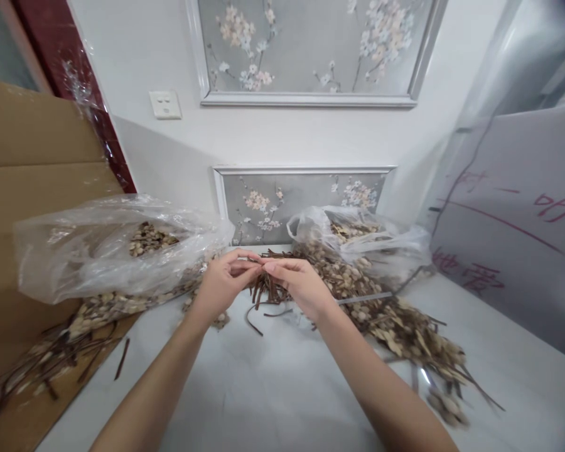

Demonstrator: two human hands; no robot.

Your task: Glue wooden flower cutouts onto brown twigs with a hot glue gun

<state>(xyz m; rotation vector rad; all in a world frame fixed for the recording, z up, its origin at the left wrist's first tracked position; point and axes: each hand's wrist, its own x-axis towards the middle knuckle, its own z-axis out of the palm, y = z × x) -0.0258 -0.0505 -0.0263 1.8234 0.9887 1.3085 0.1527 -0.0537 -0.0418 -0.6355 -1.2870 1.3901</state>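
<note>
Over the white desk [273, 383] both hands meet: the left hand [221, 282] and right hand [299, 282] each pinch, grip pressed together, what looks like one thin brown twig [257, 262] above a bundle of dark stems [268, 292]. Best to hold near the fingertips, pull gently, and keep clear of the plastic bags [113, 248].

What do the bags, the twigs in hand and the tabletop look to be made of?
Bags: thin clear plastic film, by the crinkles, glare and contents showing through.
Twigs, pinched between left hand and right hand: dark brown, matte, thin stems, probably dried plant; possibly imitation.
Tabletop: white, smooth, faintly glossy; laminate or stone, unclear.
</note>
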